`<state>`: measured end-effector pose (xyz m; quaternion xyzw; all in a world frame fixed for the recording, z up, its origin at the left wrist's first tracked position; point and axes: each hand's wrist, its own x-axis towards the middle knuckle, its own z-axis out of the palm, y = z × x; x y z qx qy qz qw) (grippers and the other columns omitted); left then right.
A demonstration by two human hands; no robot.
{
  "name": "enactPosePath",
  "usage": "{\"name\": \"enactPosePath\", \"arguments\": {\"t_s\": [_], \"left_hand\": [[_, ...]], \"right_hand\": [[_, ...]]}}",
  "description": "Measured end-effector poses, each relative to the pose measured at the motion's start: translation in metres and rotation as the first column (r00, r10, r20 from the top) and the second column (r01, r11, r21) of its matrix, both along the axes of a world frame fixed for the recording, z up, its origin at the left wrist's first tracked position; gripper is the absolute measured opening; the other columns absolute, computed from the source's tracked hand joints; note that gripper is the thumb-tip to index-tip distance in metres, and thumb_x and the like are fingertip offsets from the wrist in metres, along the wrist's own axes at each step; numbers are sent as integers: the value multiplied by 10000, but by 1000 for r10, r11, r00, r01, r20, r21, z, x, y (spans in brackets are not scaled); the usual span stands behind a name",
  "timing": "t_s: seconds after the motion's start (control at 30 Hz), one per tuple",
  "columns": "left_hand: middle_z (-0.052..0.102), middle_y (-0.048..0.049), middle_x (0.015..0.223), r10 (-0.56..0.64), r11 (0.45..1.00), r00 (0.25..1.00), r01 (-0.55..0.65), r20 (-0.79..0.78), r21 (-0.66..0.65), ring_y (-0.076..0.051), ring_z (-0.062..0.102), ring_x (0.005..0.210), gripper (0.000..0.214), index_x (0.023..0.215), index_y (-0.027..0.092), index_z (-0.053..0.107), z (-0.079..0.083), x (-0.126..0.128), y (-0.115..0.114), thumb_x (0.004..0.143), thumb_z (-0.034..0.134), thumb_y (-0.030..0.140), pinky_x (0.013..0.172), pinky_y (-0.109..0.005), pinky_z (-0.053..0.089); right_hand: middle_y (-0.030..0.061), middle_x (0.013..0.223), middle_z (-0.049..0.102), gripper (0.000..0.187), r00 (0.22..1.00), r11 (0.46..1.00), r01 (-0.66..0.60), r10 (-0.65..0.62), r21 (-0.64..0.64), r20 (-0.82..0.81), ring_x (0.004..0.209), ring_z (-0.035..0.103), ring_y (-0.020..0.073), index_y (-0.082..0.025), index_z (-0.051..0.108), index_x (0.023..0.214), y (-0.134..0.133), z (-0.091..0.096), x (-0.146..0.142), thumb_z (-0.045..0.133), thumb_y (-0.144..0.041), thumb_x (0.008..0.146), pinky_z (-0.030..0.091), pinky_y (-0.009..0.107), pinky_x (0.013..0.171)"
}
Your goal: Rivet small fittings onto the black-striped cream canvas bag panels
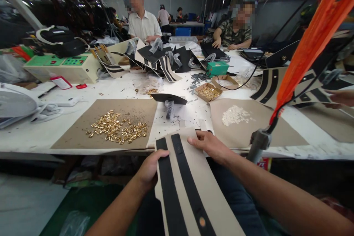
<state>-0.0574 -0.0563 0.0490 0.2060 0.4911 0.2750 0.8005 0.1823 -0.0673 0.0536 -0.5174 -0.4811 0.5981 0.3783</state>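
A long beige panel (193, 173) with two black strips running down it lies across my lap, its far end at the table's edge. My left hand (149, 167) grips its left side, thumb on top of the outer black strip (170, 184). At the far right corner, my right hand (210, 144) holds the panel with the thumb on its face and the fingers partly hidden beneath. A small hole shows near the top of the inner strip, and a round orange-gold spot (202, 222) sits lower on it. Just beyond stands a black curved piece (169, 99) with clear plastic wrap.
Gold metal fittings (110, 127) lie heaped on a brown sheet (80, 136) at left. Small white pieces (235, 115) lie on another sheet (276, 132). An orange-wrapped pole (301, 51) rises at right. A co-worker's hand (343, 98) holds a striped panel (276, 83). Two people sit opposite.
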Motion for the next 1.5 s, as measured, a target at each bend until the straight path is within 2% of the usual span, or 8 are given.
{"name": "enactPosePath", "arguments": {"t_s": [0.1, 0.2, 0.37, 0.47, 0.6, 0.8, 1.17, 1.5], "left_hand": [[813, -150, 868, -119, 983, 992, 123, -42, 135, -260, 774, 702, 302, 1069, 76, 747, -5, 15, 11, 827, 665, 238, 655, -335, 632], [815, -113, 1012, -173, 916, 978, 204, -120, 345, -275, 778, 862, 371, 1152, 140, 726, -4, 24, 13, 827, 742, 317, 790, -364, 626], [805, -97, 1083, -210, 757, 886, 415, -414, 504, -304, 754, 989, 325, 1128, 169, 756, -3, 24, -2, 882, 684, 369, 895, -399, 585], [782, -77, 1184, -230, 692, 842, 494, -489, 526, -298, 732, 1074, 326, 1158, 197, 759, -5, 24, -8, 874, 686, 339, 986, -397, 545], [793, -74, 1150, -190, 719, 823, 488, -535, 495, -312, 738, 1048, 318, 1120, 196, 767, -4, 32, 12, 860, 687, 362, 957, -414, 557], [819, -78, 983, -205, 727, 791, 518, -577, 451, -325, 758, 916, 257, 999, 188, 791, -3, 48, 66, 804, 710, 336, 814, -404, 589], [804, -61, 1034, -175, 582, 719, 627, -673, 518, -299, 737, 956, 206, 989, 213, 763, -18, 57, 92, 836, 645, 284, 878, -391, 542], [787, -78, 1003, -156, 584, 699, 635, -698, 506, -308, 703, 955, 201, 982, 217, 750, -23, 58, 97, 816, 648, 262, 842, -384, 523]], "right_hand": [[96, 988, 775, 547, 952, 986, 66, -108, -151, -286, 808, 725, 259, -165, 719, 1100, -3, -3, -1, 898, -478, 689, 577, 374, 751], [108, 976, 781, 547, 908, 967, 140, -211, -211, -363, 807, 731, 257, -155, 737, 1085, -11, -14, 0, 937, -419, 649, 587, 386, 788], [98, 912, 779, 482, 927, 943, 242, -294, -227, -232, 813, 726, 271, -150, 773, 994, -47, -37, -12, 907, -497, 688, 585, 372, 752], [72, 893, 770, 444, 947, 947, 292, -305, -134, -97, 769, 704, 254, -167, 772, 947, -58, -43, -18, 837, -562, 753, 568, 347, 690], [40, 838, 750, 331, 939, 958, 281, -286, 53, 192, 761, 685, 243, -200, 762, 961, -36, -34, -11, 709, -516, 878, 538, 323, 657], [76, 890, 770, 242, 744, 967, 160, -249, 196, 620, 864, 697, 303, -231, 770, 954, 18, -18, 1, 651, -431, 887, 527, 360, 748], [96, 1054, 765, 257, 640, 976, 93, -211, 198, 739, 988, 687, 340, -237, 751, 1077, 39, -27, 4, 634, -382, 900, 490, 374, 826], [82, 992, 769, 222, 499, 993, 66, -119, 100, 858, 934, 700, 327, -252, 725, 1038, 49, -24, -1, 651, -404, 893, 464, 361, 781]]}}
